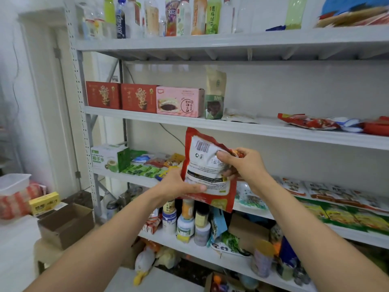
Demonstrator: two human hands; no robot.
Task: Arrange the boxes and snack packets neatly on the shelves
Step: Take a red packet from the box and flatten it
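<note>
I hold a red snack packet (205, 165) upright in front of the shelves, its white back label with a barcode facing me. My left hand (179, 184) grips its lower left edge and my right hand (242, 163) pinches its right side. On the shelf (252, 125) just above stand two red boxes (122, 98), a pink box (180, 102) and a green and tan pouch (215, 95). Flat red packets (311, 121) lie at that shelf's right end. Behind the packet, the lower shelf carries a green and white box (109, 158) and several loose snack packets (147, 165).
Drink bottles (168, 15) line the top shelf. Jars and bottles (187, 220) crowd a low shelf under my hands. An open cardboard box (65, 224), a yellow box (44, 203) and a plastic tub (12, 184) sit at the left. More flat packets (336, 207) cover the right.
</note>
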